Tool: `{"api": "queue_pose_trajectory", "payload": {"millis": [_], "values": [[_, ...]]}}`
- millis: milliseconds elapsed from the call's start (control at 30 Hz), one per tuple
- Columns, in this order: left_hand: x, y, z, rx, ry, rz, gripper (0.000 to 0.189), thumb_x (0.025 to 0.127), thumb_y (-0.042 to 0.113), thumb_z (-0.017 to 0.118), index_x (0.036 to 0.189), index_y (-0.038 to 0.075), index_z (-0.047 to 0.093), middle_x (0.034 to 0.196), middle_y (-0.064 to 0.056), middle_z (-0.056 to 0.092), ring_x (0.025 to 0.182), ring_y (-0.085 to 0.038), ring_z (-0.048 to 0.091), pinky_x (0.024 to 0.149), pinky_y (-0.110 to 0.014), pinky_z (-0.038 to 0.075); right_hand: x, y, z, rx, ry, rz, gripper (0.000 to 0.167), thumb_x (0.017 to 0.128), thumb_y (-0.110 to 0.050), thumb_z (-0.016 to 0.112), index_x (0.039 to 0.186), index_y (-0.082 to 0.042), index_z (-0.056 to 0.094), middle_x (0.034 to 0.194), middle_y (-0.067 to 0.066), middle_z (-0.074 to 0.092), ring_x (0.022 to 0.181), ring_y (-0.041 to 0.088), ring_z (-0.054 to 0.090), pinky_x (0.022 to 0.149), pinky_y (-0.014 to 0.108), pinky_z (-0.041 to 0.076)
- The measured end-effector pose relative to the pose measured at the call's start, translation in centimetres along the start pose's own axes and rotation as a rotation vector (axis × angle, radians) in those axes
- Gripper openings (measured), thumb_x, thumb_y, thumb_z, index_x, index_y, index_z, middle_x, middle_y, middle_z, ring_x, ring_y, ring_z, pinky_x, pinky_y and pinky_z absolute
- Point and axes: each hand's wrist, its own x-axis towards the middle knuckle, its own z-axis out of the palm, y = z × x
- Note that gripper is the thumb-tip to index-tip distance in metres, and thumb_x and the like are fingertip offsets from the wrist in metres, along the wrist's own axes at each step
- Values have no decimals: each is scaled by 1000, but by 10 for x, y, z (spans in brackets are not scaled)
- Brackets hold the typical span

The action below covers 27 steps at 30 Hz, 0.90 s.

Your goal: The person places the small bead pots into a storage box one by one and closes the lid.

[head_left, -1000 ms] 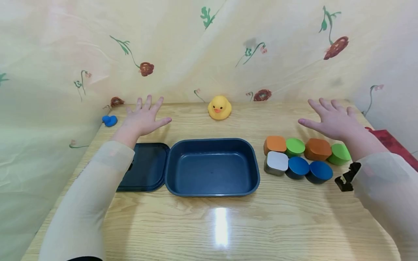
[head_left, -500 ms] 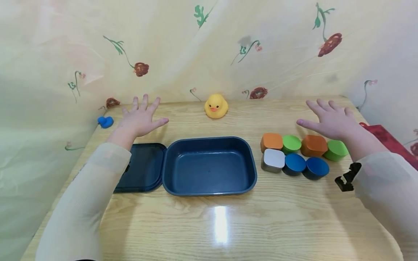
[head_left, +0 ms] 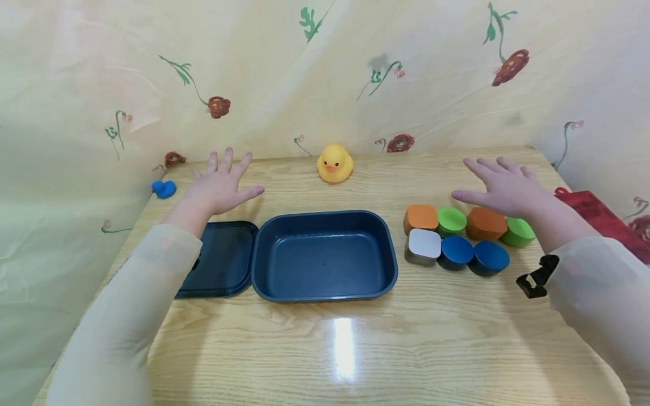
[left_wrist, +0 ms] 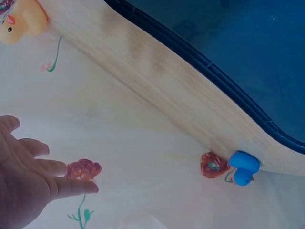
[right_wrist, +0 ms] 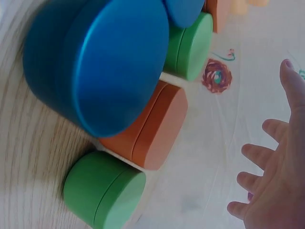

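Observation:
Fingers spread and holding nothing, my left hand [head_left: 217, 187] hovers beyond a dark blue lid [head_left: 225, 259], which my sleeve partly covers. My right hand [head_left: 508, 189], also spread and bare, is above the far side of a group of small lidded tins. An orange tin [head_left: 421, 219], a green tin [head_left: 451, 221], a darker orange tin [head_left: 486, 224] and another green tin [head_left: 518, 232] form the back row. In front of them stand a silver tin [head_left: 424, 246] and two blue tins [head_left: 456, 252]. Between my arms a dark blue rectangular tub [head_left: 325, 265] sits with nothing inside.
A yellow rubber duck [head_left: 334, 164] stands at the table's back edge. At the back left corner is a small blue duck [head_left: 164, 189]. A red cloth-like item [head_left: 599, 220] lies along the right edge. Flowered sheeting [head_left: 284, 73] rises behind the wooden table [head_left: 284, 355].
The head view has shifted slightly, so the objects sit a little further left and higher. My right hand has moved slightly left; my left hand keeps nearly the same pose.

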Motion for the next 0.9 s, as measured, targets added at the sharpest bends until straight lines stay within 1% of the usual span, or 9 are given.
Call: {"api": "queue_pose_trajectory", "payload": {"millis": [167, 300, 467, 667, 767, 900], "values": [[-6, 4, 1, -54, -16, 20, 93, 83, 78, 26, 151, 26, -9, 153, -19, -17, 134, -43, -21, 94, -75, -2, 0, -6, 2, -17, -3, -34, 91, 88, -64, 46, 151, -7, 13, 148, 31, 17, 128, 59, 7, 94, 74, 5], [-10, 5, 5, -93, -24, 52, 93, 83, 78, 28, 151, 26, -8, 154, -19, -14, 136, -42, -17, 96, -74, 2, 0, -10, 5, -18, -5, -55, 91, 87, -62, 49, 151, -8, 15, 147, 31, 20, 128, 58, 10, 93, 75, 9], [-15, 7, 12, -96, -21, 105, 91, 86, 74, 31, 152, 22, -3, 155, -20, -7, 138, -44, -9, 97, -72, 8, -1, -16, 7, 19, -32, -66, 91, 86, -60, 54, 151, -10, 17, 146, 31, 24, 128, 58, 12, 90, 76, 11], [-22, 12, 20, -107, -32, 159, 87, 88, 70, 36, 152, 25, -3, 156, -17, -5, 139, -42, -5, 99, -71, 11, -1, -20, 13, 41, -37, -96, 91, 84, -60, 57, 149, -7, 23, 144, 30, 30, 125, 56, 21, 91, 73, 18], [-28, 14, 22, -118, -34, 191, 88, 87, 69, 39, 152, 25, 0, 156, -15, -4, 139, -42, -4, 102, -67, 12, 0, -22, 17, 55, -34, -129, 89, 84, -57, 59, 148, -4, 26, 142, 31, 33, 123, 55, 26, 92, 71, 21], [-36, 17, 26, -110, -31, 247, 90, 87, 69, 41, 153, 21, 4, 156, -16, -3, 139, -43, -1, 106, -61, 13, 1, -26, 20, 83, -49, -146, 88, 84, -54, 62, 147, -3, 28, 140, 32, 34, 122, 55, 27, 92, 71, 22]]}}
